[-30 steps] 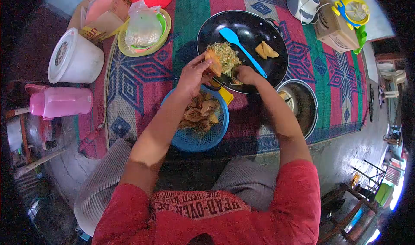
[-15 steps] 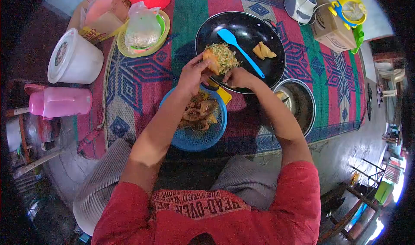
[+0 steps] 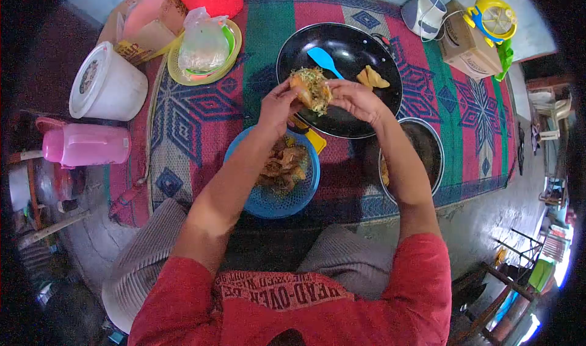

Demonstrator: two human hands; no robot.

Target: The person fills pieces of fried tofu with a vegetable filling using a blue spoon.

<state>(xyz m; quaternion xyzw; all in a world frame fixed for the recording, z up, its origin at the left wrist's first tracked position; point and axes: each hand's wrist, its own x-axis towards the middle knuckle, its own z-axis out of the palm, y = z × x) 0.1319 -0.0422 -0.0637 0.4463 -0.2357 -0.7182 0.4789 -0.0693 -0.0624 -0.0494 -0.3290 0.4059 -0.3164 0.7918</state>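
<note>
Above the near left part of the black wok (image 3: pixel 342 37), a golden-brown fried piece (image 3: pixel 299 86) is held between my two hands, with shredded vegetable filling (image 3: pixel 318 92) bulging from it. My left hand (image 3: pixel 279 106) grips its left side. The fingers of my right hand (image 3: pixel 360 100) pinch the right side. A blue spatula (image 3: pixel 321 58) lies in the wok, its handle partly hidden behind my right hand. Farther right in the wok rests a folded golden piece (image 3: pixel 372 77). Under my left forearm, a blue basket (image 3: pixel 274 209) holds several brown fried pieces (image 3: pixel 284 163).
A metal bowl (image 3: pixel 437 144) stands right of my right forearm. To the left are a white bucket (image 3: pixel 116 86), a pink thermos (image 3: pixel 94 143) and a yellow basket (image 3: pixel 174 71) with a plastic bag (image 3: pixel 204 47). A cardboard box (image 3: pixel 464 47) sits at the far right of the woven mat (image 3: pixel 183 181).
My right hand has risen from the wok's near edge to the right side of the stuffed piece. The piece is now tilted, held by both hands.
</note>
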